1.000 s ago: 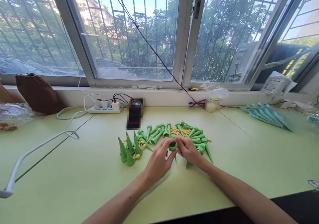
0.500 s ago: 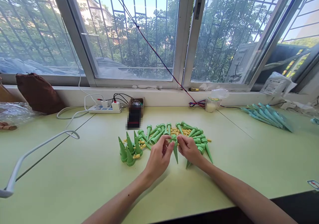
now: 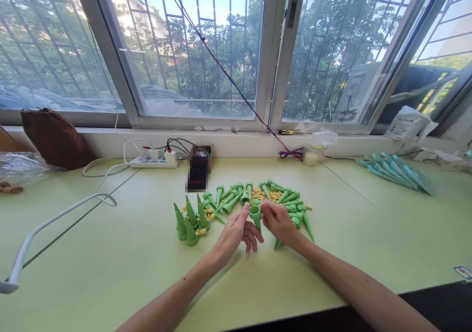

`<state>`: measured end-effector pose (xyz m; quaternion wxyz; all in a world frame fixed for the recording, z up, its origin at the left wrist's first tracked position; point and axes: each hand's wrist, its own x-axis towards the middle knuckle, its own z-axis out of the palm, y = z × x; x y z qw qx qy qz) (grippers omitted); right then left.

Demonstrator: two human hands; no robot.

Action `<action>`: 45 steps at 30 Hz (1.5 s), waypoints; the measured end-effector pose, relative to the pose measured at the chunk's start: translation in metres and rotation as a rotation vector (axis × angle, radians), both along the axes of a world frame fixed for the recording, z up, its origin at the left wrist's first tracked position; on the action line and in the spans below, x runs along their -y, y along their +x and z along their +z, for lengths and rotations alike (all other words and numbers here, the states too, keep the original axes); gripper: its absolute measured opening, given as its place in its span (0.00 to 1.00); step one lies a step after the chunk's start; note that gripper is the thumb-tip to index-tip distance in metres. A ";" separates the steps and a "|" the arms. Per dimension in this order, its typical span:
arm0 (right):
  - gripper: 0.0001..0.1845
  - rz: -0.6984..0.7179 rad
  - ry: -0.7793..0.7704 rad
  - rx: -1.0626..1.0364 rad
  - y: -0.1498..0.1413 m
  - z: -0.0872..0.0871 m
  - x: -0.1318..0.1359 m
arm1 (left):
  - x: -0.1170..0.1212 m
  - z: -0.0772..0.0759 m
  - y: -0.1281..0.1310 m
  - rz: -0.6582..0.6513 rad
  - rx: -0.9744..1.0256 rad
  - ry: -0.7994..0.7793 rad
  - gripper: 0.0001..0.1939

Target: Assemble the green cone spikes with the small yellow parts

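A green plastic cone spike [image 3: 255, 214] is held between my two hands above the pale green table [image 3: 110, 253], its open wide end facing me. My left hand [image 3: 236, 233] pinches its left side with fingers curled. My right hand [image 3: 278, 221] grips its right side, fingers closed. Behind the hands lies a heap of loose green spikes [image 3: 283, 196] mixed with small yellow parts [image 3: 263, 194]. To the left, several green spikes stand upright in a cluster [image 3: 190, 221].
A white power strip [image 3: 155, 161] with cables, a small dark box [image 3: 199, 172] and a brown pouch [image 3: 55, 137] sit along the window sill. A white handle [image 3: 44, 228] lies far left. Bagged teal spikes [image 3: 396, 172] and a plastic cup [image 3: 313, 155] sit to the right.
The spike has turned so its open end faces me, and my left fingers have shifted lower under it. Both hands stay in the same spot.
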<state>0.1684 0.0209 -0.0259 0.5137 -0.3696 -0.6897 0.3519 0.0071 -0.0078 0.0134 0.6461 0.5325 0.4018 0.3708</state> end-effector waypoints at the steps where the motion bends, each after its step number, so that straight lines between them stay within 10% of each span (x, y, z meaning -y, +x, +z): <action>1: 0.25 0.003 0.004 0.001 0.000 0.001 0.000 | 0.000 0.000 0.000 -0.011 0.013 -0.018 0.29; 45: 0.25 0.015 0.039 0.142 0.004 0.009 -0.001 | -0.003 0.002 -0.007 0.042 -0.080 0.250 0.23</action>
